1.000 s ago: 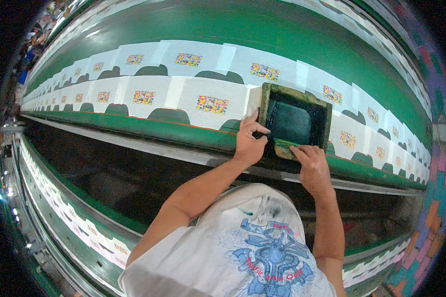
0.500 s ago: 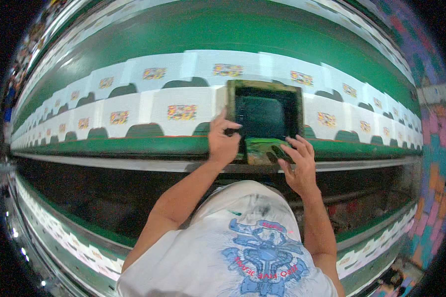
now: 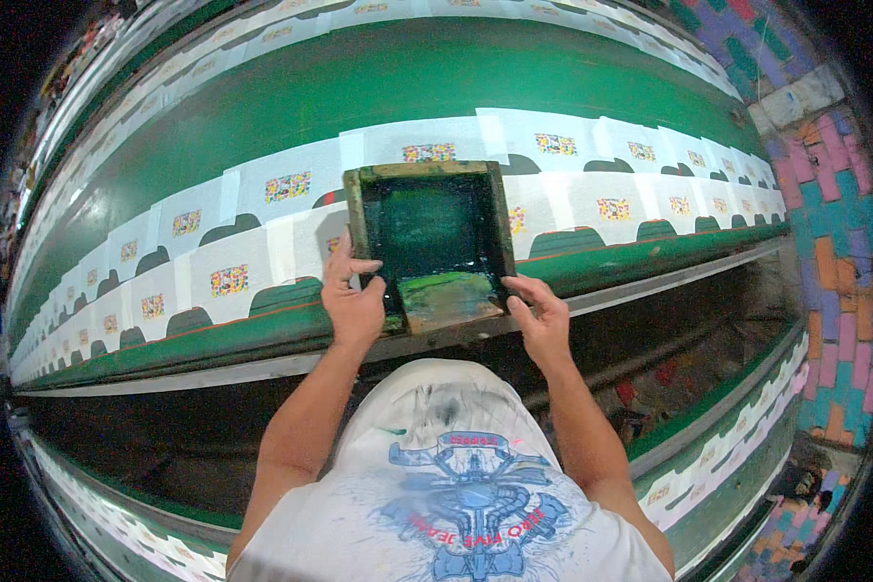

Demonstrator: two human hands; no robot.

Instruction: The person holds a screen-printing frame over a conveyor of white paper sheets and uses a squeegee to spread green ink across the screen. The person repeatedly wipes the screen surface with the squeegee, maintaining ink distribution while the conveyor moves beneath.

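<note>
A wooden printing screen frame [image 3: 433, 242], stained dark green, lies flat over a white fabric piece on the long green table [image 3: 378, 87]. My left hand [image 3: 353, 299] grips the frame's near left corner. My right hand [image 3: 538, 315] holds its near right corner, fingers curled on the edge. A light green smear of ink sits at the frame's near end. What is under the frame is hidden.
White fabric pieces [image 3: 231, 274] with small multicoloured prints lie in two rows along the table. A second green table [image 3: 718, 456] with more pieces runs below right. A brick floor of coloured blocks [image 3: 839, 242] shows at the right.
The frame and both hands have shifted left along the row of fabric pieces, and my view has swung with them. Both hands keep their hold on the near corners.
</note>
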